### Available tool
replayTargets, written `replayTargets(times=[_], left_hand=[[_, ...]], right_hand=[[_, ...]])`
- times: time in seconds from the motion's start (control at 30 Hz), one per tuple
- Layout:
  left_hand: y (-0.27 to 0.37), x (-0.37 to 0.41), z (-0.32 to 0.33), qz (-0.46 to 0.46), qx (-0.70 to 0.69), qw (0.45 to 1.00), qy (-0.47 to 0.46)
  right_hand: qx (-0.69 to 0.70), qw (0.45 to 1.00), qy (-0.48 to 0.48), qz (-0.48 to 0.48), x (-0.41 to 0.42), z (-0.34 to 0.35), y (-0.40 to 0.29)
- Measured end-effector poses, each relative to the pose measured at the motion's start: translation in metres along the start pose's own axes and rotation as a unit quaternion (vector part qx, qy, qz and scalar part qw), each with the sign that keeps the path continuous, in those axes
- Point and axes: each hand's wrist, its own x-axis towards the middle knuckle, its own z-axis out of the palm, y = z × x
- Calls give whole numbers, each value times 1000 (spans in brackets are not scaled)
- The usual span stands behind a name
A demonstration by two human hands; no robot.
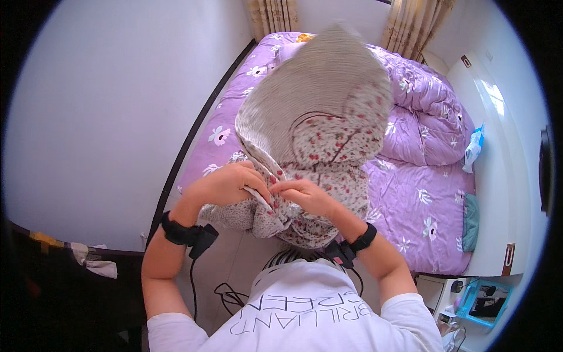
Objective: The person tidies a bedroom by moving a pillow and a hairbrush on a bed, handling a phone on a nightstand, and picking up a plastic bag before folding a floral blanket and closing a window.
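A large grey-beige textured fabric (pixel 290 101) with a white, red-flowered side hangs in front of me, its upper part blurred and raised over the bed. My left hand (pixel 237 182) pinches a folded edge of the fabric between thumb and fingers. Close to its right, my right hand (pixel 305 196) has its fingers at the flowered side near the same edge; its fingertips seem to grip the cloth. Bunched folds of the fabric hang below both hands, over the floor.
Behind the fabric stands a bed with a purple floral sheet (pixel 422 220) and a rumpled purple quilt (pixel 422 119). A white headboard (pixel 497 176) is at the right, a blue-framed mirror (pixel 486 303) at lower right. Black cables (pixel 231 297) lie on the floor. Patterned curtains (pixel 275 20) hang beyond.
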Motion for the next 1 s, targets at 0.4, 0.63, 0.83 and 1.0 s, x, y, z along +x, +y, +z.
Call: replayTargets(times=[0.4, 0.63, 0.83, 1.0], left_hand=[[-39, 25, 46, -101, 1, 995, 17], [-26, 27, 49, 117, 185, 976, 5], [-43, 48, 55, 87, 184, 968, -150], [-27, 45, 10, 93, 104, 990, -7]], right_hand=[[-320, 945, 49, -45, -16, 28, 28], [-320, 945, 25, -63, -23, 25, 27], [-271, 960, 56, -49, -33, 25, 36], [-317, 906, 203, -194, -44, 14, 52]])
